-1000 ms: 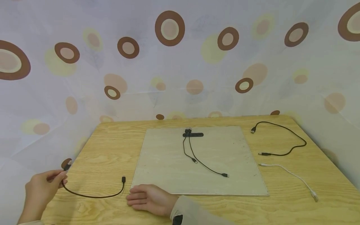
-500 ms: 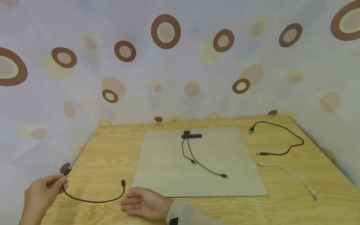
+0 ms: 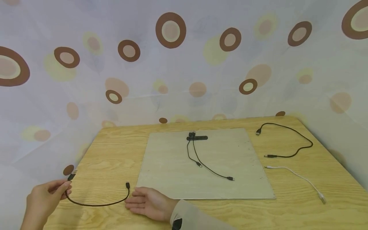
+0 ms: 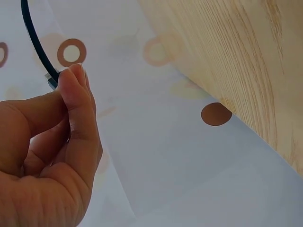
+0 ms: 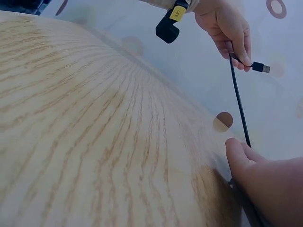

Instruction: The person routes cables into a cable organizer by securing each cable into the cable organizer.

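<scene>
At the table's left edge my left hand [image 3: 46, 198] pinches a short black USB cable [image 3: 96, 205] between thumb and fingers, close behind its USB-A plug [image 5: 259, 67]. From there the cable curves right in a shallow arc. Its small black plug [image 3: 127, 185] at the other end points away from me. Beside that end my right hand [image 3: 152, 203] lies palm turned up, fingers straight, at the board's near left corner. Only the cable's upper stretch and the pinching fingers [image 4: 75, 94] show in the left wrist view.
A pale board [image 3: 169, 182] lies mid-table, bearing a black cable holder [image 3: 202, 138] with two short black cables [image 3: 211, 172]. Right of it lie a longer black cable [image 3: 304, 148] and a white cable [image 3: 300, 176]. A patterned cloth [image 3: 198, 64] surrounds the wooden table [image 3: 115, 153].
The right hand has shifted slightly left toward the cable's small plug. The left hand keeps its pinch near the USB-A plug, and the plug has tipped slightly lower.
</scene>
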`<state>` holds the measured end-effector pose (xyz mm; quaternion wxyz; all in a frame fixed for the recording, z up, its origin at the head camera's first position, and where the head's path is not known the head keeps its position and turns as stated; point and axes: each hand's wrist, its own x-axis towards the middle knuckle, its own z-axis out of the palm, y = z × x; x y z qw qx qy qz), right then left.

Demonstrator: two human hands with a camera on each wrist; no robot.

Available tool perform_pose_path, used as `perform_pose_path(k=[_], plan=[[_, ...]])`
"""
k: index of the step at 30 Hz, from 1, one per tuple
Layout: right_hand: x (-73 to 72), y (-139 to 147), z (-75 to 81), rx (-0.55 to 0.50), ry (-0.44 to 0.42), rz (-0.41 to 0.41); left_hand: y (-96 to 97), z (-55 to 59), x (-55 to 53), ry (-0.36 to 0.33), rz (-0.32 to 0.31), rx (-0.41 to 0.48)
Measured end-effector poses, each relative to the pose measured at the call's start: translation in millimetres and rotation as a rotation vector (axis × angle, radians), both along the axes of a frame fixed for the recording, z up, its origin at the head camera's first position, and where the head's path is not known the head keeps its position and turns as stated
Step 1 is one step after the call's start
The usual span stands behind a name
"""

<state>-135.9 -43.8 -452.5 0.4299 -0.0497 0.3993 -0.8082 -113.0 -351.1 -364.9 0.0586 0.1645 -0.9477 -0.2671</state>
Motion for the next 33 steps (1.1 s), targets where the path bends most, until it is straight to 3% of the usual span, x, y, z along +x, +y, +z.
perform_pose_path(k=[10,16,23,33], plan=[[-3.3,-1.1,2.2,-0.103,-0.014,-0.076,-2.6,-2.5,0.7,-0.051,-0.102,0.017],[-3.6,0.3,6.2,-0.167,-0.069,-0.114,-0.4,-3.2,1.5,-0.069,-0.129,0.045],[-5.5,0.1,7.8,-0.249,-0.091,-0.244,0.7,-6.0,2.6,-0.026,-0.173,0.024],[-8.3,5.6,4.0,-0.211,-0.042,-0.212,7.2,-9.4,1.6,0.015,-0.178,0.056]])
